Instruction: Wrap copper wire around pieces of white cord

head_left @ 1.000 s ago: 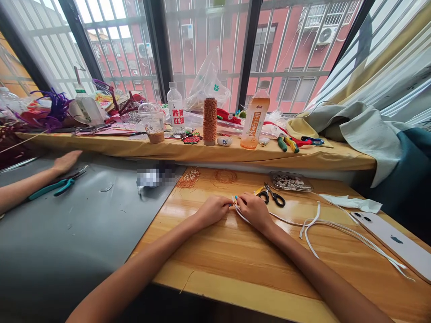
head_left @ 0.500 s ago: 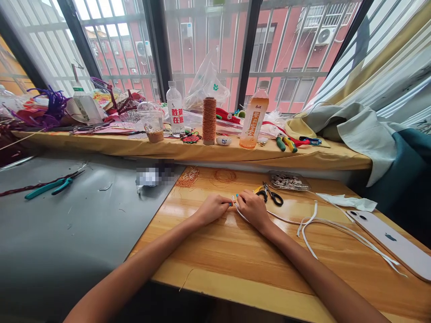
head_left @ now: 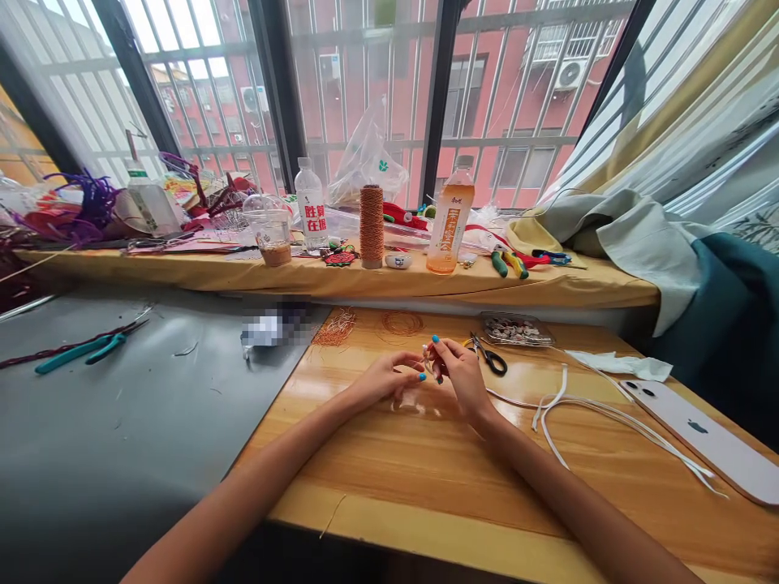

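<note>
Over the wooden table, my right hand (head_left: pixel 459 377) pinches white cord (head_left: pixel 426 350) between thumb and fingers. Facing it from the left, my left hand (head_left: pixel 385 380) has its fingers apart, close to the cord, with nothing visibly held. Just behind my right hand lie scissors (head_left: pixel 496 362) with black handles. Further lengths of white cord (head_left: pixel 614 403) run across the table to the right. Behind my hands are a coil of copper-coloured wire (head_left: pixel 402 324) and a small heap of wire pieces (head_left: pixel 337 328).
A clear plastic box (head_left: pixel 517 330) of small pieces, a white tissue (head_left: pixel 621 364) and a phone (head_left: pixel 703 438) lie to the right. Teal-handled pliers (head_left: pixel 79 355) rest on the grey mat (head_left: pixel 176 422). The cloth-covered ledge (head_left: pixel 341 281) holds a wire spool (head_left: pixel 372 227) and a tea bottle (head_left: pixel 451 219).
My left hand has let go of the white cord and its fingers have spread. The right hand has turned upward, keeping the cord pinched. The view has shifted slightly.
</note>
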Demonstrator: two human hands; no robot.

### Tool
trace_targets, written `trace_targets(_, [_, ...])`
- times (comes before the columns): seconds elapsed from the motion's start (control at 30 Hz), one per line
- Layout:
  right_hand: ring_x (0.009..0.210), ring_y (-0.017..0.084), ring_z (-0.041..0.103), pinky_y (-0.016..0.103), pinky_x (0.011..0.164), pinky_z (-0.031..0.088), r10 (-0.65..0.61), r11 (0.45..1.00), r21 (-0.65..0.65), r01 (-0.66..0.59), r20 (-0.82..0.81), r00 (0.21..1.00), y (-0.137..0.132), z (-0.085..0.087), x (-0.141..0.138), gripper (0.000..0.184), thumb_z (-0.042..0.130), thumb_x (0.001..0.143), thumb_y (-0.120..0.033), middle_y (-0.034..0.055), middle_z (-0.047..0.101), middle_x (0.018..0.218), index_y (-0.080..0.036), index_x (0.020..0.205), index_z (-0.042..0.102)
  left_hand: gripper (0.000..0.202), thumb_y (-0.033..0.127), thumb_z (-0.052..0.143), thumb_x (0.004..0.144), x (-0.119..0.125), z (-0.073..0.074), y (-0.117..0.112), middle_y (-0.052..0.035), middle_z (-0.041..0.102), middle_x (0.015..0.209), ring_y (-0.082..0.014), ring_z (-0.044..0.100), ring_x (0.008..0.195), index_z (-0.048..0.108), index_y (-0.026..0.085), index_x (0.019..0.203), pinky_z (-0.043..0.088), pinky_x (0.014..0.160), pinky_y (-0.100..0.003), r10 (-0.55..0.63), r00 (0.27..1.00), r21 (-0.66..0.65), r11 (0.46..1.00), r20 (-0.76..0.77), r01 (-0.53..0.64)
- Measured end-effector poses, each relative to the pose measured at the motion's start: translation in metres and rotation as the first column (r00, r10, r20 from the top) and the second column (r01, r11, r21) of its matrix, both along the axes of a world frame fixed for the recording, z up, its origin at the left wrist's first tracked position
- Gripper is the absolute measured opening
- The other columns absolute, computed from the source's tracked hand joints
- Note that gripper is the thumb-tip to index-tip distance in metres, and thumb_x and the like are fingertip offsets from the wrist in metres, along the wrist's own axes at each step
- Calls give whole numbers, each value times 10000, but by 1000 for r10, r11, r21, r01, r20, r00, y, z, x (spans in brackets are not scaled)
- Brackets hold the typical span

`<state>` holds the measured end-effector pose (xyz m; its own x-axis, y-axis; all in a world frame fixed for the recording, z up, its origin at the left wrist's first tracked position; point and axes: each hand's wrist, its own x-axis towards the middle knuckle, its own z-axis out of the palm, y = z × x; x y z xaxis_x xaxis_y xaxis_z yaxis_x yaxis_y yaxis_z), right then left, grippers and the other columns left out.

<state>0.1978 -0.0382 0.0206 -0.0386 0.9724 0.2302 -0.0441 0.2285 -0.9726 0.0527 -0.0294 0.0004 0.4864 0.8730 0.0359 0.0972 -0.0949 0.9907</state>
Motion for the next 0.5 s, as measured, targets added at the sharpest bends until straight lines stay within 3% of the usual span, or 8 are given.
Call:
trace_targets(0.03, [406,51,381,201,399,289,21,999,-23,-24,-98,995,-1,1,-1,265,499,718,-414,-22,486,605,-159,654,530,401,336,565,649,0,0,0,-45,583,936,3,395,360,517,158,1004,225,335,-146,-6,1000,-4,1000,-1,6])
trace_targets(0.13, [413,33,389,182,402,291,74,992,-82,-98,-256,964,-7,3,-6,249,547,687,-402,-25,495,622,-153,683,551,368,385,542,671,1,2,-2,18,561,601,-11,352,331,551,133,940,198,340,-152,6,1000,-9,1000,-14,-6])
trace_targets(0.2, [416,26,388,174,408,295,104,982,-121,-145,-299,949,-9,3,-8,245,561,675,-395,-24,502,620,-153,706,559,390,400,546,668,2,3,-2,59,469,454,-27,345,326,547,140,958,196,342,-152,36,999,-9,999,-6,-36])
trace_targets(0.3, [423,28,393,183,431,322,126,970,-170,-174,-261,957,-8,6,-7,247,519,702,-397,-5,532,670,-157,750,546,359,396,551,659,1,4,-3,74,416,408,-35,356,326,560,138,909,199,340,-152,67,997,-27,997,33,-67])
trace_targets(0.37, [455,52,437,206,458,354,110,972,-199,-121,-67,992,-2,10,0,275,421,761,-405,28,557,756,-165,846,525,308,390,534,666,0,5,-2,62,433,425,-27,341,313,577,119,806,185,330,-159,109,992,-38,994,65,-106])
trace_targets(0.43, [533,100,502,238,487,377,-5,988,-144,56,330,944,5,15,14,308,326,808,-388,69,565,835,-167,949,488,291,378,527,666,-3,7,1,33,507,515,-12,320,305,576,105,754,166,318,-168,197,975,-34,980,106,-194])
trace_targets(0.47, [613,129,527,246,514,383,-143,983,-17,184,564,814,8,17,23,281,367,796,-356,82,558,879,-168,971,482,290,372,525,667,-5,7,3,15,540,576,-4,304,301,574,99,752,157,313,-172,247,961,-26,969,127,-246])
trace_targets(0.5, [738,169,535,261,565,389,-297,949,158,274,743,600,11,18,32,264,415,776,-324,105,539,937,-161,968,492,292,367,521,669,-6,7,5,-1,561,631,4,287,298,571,94,760,148,309,-174,294,944,-20,955,149,-295])
